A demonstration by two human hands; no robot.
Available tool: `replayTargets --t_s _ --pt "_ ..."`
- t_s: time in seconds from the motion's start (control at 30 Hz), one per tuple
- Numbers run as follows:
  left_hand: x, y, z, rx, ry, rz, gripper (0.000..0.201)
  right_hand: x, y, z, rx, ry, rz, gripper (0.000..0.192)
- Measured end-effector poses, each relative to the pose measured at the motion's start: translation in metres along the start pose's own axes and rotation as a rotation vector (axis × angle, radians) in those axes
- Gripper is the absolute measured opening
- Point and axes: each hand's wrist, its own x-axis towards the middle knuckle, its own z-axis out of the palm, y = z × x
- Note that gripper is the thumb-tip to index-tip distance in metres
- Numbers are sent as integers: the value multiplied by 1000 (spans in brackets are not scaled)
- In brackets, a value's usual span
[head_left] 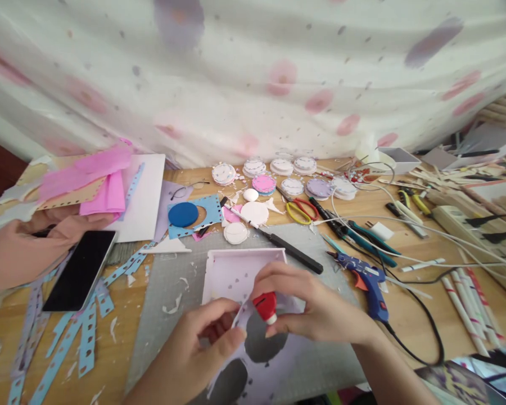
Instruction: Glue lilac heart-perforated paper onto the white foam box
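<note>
Head: small bits (236, 280) inside box (219, 270)

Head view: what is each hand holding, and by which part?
The right hand grips the small red tool, fingers over its red top, thumb by its white end; the left hand pinches the lilac sheet at its edge.

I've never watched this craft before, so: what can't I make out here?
Head view:
Palm side of red tool: hidden by right hand.
Near side of lilac tray: behind left hand and lilac paper.
Lower end of that paper: cut off by the bottom edge.
Label print on glue gun: too small to read.
</note>
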Motion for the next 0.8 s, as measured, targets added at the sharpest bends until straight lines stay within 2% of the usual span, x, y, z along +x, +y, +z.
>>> replayTargets --t_s 0.07,0.1,0.23,0.3,0.37,0.47,0.6,0.7,0.8 --pt "2 2 2 133 -36 43 30 1 -2 5 5 -1 -18 30" --pt "4 2 2 198 -14 68 33 0 -3 7 5 51 -18 31" --pt "13 -6 0 296 246 255 26 -15 3 15 52 433 54 32" --pt "15 -12 -1 349 361 337 19 -28 9 18 112 528 108 28" --pt "14 -17 1 403 400 350 19 -40 13 23 136 519 159 26" --pt "8 -21 9 437 386 326 25 -49 19 30 70 434 228 26" --pt "-4 -24 21 456 384 359 14 -46 31 38 12 415 239 25" --pt "-13 -22 24 376 475 387 9 -39 36 38 22 413 193 25" --pt "-18 -14 23 152 565 376 11 -35 32 31 -38 424 111 30"
